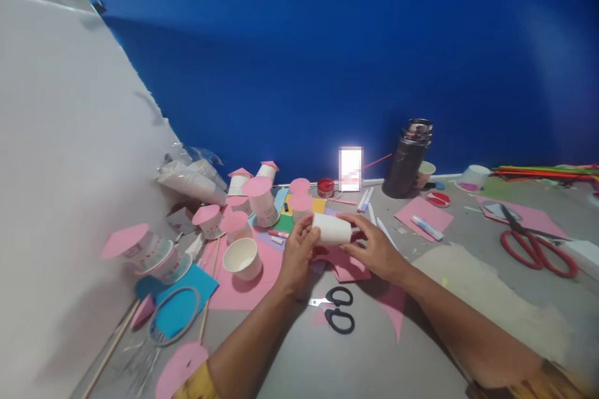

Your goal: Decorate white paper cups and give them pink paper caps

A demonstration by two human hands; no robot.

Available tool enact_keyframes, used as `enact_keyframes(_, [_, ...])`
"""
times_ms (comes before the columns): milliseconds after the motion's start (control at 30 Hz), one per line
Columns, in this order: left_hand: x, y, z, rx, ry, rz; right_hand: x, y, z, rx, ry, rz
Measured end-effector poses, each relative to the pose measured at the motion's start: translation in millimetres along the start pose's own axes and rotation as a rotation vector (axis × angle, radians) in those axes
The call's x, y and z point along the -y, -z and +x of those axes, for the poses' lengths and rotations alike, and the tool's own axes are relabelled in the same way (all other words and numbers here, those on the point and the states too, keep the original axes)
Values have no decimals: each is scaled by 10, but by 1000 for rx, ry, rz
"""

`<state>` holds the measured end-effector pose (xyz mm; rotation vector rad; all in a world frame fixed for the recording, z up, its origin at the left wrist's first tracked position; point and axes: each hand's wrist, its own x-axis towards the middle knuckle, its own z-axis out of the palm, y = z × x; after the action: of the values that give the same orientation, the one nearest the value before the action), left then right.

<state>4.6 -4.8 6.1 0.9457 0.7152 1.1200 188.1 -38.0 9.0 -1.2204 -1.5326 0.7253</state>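
A plain white paper cup lies sideways between my two hands, above the pink paper. My left hand is closed round its left end, thumb along the near side. The fingers of my right hand grip the cup's right end. Just below the hands, scissors with black handles rest on the table, their blades partly hidden by my left wrist. Left of my left hand stands an open white paper bowl on pink paper.
Several paper cups with pink paper tops stand at left. A dark flask stands at the back. Red-handled scissors, a glue stick and coloured pipe cleaners lie right. A grey ring rests on blue paper.
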Motion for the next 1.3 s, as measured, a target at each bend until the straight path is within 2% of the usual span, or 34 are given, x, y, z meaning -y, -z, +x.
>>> enact_keyframes(200, [-69,-15,1,13,54,-76,-60,44,46,3,-113,277])
enact_keyframes(367, [-59,-27,-31,174,172,-71,-85,75,74,-94,-120,440])
enact_keyframes(567, [41,-34,-70,158,165,-4,-81,77,82,-151,-118,398])
enact_keyframes(733, [29,3,-37,145,207,23,-41,69,97,-108,-119,402])
enact_keyframes(833, [-53,21,14,141,196,-76,-47,212,177,-244,-97,391])
enact_keyframes(933, [-159,46,61,100,131,-158,-128,470,300,-501,-118,308])
enact_keyframes(1000, [-196,65,83,74,109,-179,-218,640,374,-572,-153,208])
enact_keyframes(1133, [-135,101,116,43,103,-212,-368,839,423,-493,-215,-133])
enact_keyframes(1300, [-11,145,152,23,206,-199,-350,878,356,-322,-303,-514])
